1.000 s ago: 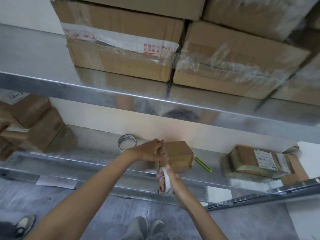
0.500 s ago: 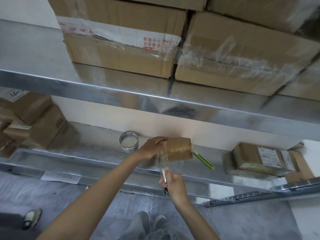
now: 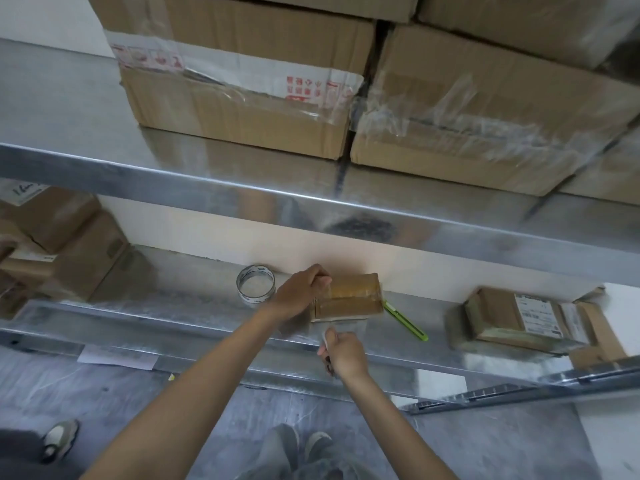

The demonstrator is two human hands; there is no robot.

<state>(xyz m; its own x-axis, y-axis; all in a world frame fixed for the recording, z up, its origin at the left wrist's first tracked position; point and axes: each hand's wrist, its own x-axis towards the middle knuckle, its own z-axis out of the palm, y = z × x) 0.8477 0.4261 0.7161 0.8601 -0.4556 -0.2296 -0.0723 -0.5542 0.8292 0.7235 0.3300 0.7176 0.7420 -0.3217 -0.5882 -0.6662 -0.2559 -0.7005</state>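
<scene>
Resting on the smooth steel shelf (image 3: 173,299), the rectangular cardboard box (image 3: 349,299) is gripped at its left end by the left hand (image 3: 298,296); glossy clear tape (image 3: 343,327) is gripped by the right hand (image 3: 344,353).

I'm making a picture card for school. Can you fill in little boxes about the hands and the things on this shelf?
place: metal shelf
left hand: grips the small box at its left end
right hand: holds a tape roll, clear tape stretched to the box
left of box: spare tape roll
right of box: green knife
far right: labelled parcel
</scene>
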